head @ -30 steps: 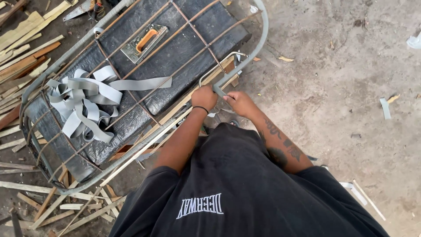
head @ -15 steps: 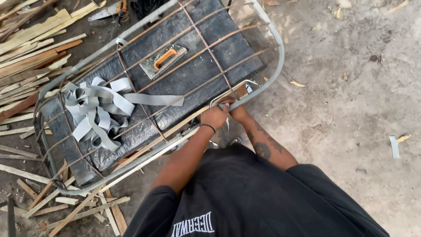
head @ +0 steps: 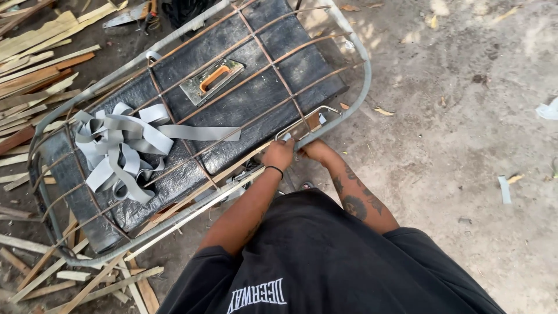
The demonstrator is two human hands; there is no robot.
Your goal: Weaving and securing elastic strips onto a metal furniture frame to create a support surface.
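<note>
A grey metal rod frame [head: 365, 75] with rusty cross wires lies over a long black box [head: 244, 104] that has an orange handle in a metal plate [head: 213, 78]. My left hand [head: 278, 153] and my right hand [head: 310, 149] sit side by side at the frame's near rail, both closed on it beside a small wire loop [head: 308, 116]. A tangle of grey flat strap [head: 125, 145] rests on the wires at the left. My black shirt hides the ground below my arms.
Split bamboo and wood strips [head: 40, 52] lie scattered along the left and bottom left. Tools lie at the top [head: 139, 13]. Bare sandy ground [head: 465, 116] with dry leaves and a grey scrap [head: 504, 189] stretches to the right.
The view has shifted so the frame and box sit higher and more to the right. My hands have stayed together on the near rail, sliding slightly along it.
</note>
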